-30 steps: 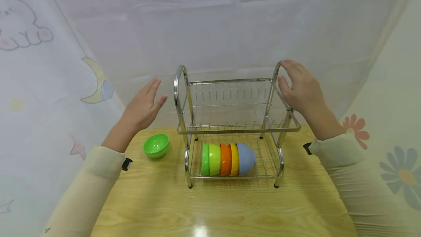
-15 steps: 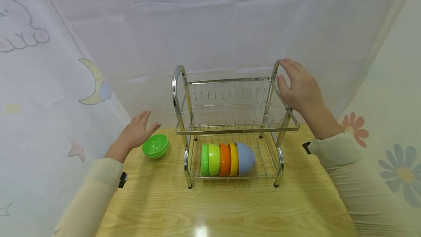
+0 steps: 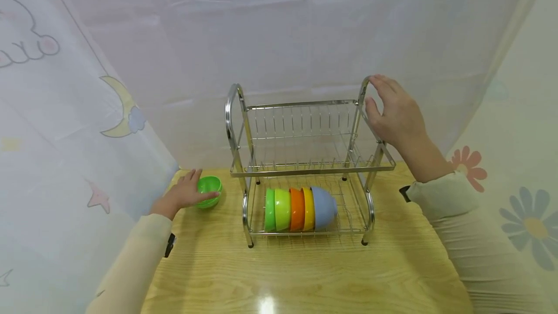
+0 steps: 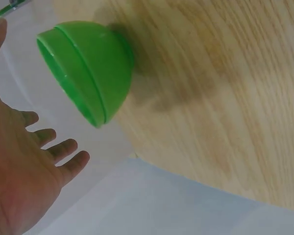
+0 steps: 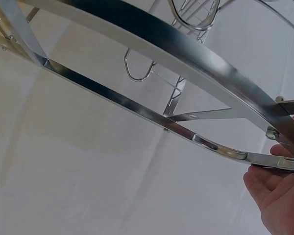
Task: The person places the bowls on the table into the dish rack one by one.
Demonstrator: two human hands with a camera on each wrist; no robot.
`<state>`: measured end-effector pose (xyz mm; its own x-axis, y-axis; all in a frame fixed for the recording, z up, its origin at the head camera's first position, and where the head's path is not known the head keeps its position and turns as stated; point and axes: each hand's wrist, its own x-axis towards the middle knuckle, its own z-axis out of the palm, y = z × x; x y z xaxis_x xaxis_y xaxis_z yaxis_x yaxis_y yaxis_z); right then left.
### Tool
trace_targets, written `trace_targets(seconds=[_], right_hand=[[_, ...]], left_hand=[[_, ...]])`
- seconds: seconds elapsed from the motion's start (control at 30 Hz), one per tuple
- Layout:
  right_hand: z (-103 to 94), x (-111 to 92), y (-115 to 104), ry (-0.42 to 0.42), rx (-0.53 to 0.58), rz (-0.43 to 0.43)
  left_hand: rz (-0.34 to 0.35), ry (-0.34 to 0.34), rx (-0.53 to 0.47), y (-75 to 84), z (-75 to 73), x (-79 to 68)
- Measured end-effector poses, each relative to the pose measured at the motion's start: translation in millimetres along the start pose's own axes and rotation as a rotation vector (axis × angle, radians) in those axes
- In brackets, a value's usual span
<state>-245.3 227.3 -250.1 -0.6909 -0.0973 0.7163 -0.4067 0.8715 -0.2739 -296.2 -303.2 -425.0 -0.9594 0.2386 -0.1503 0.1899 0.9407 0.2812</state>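
My left hand is held over two nested green bowls on the table, left of the rack. Its fingers are spread, and in the left wrist view the palm stands apart from the rim of the green bowls. With my right hand I hold the upper right rail of a two-tier metal dish rack. The right wrist view shows fingers and thumb on either side of that rail. On the lower tier, several bowls stand on edge in a row: green, lime, orange, yellow and blue.
The rack stands on a wooden table on black-tipped feet. Its upper tier has wire slots. A pale cloth backdrop rises behind the table, and printed cloths hang to both sides.
My left hand has moved down from beside the rack's upper left to the nested green bowls. The right hand stays at the same rail, and the bowls in the rack keep their places.
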Motion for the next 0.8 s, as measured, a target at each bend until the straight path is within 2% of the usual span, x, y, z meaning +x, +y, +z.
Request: trace_targets(seconds=[0.3,0.53,0.8], right_hand=[[-0.8,-1,-3,0.002,0.01,0.013],[-3.0,-4,-4,-0.004,-0.006,0.019],[-3.0,-8,-4,-0.001,-0.005,0.017]], left_hand=[[-0.04,-0.009,0.007,-11.5,17.5,-0.9],[-0.083,-0.012,-0.057,-19.1,25.8,-0.6],[-0.085,-0.017,-0.117,-29.6,38.1,4.5]])
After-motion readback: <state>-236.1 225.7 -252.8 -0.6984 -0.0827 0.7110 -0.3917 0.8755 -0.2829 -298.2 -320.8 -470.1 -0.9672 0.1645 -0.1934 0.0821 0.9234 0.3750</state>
